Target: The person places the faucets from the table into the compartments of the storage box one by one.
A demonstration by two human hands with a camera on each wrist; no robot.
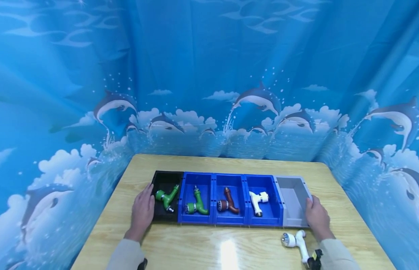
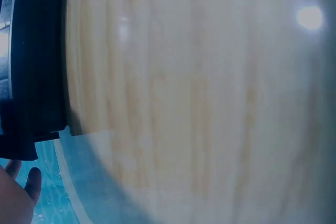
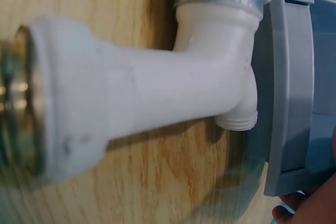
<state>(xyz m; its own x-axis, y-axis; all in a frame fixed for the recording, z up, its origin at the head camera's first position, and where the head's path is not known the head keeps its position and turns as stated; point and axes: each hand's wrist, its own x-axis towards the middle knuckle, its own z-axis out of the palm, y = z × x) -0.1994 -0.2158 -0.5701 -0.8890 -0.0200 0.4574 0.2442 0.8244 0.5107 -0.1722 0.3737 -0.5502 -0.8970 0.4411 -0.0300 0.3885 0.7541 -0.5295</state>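
Observation:
A row of joined bins spans the table: a black bin (image 1: 166, 176), three blue bins (image 1: 229, 221) and a grey bin (image 1: 295, 221). My left hand (image 1: 142, 206) touches the black bin's outer left side, fingers fairly straight. At the other end, my right hand (image 1: 318, 215) lies against the grey bin's right wall, its thumb by the rim. A green faucet (image 1: 169, 197) lies in the black bin. The blue bins hold another green faucet (image 1: 198, 204), a brown faucet (image 1: 228, 202) and a white faucet (image 1: 257, 202). A second white faucet (image 3: 173, 82) lies on the table before the grey bin.
The bins stand on a wood-grain table (image 1: 182, 243). A blue curtain (image 1: 202, 75) with dolphins surrounds its back and sides. The loose white faucet's lower end is close to my right wrist and a black strap-like item (image 1: 315, 258) there.

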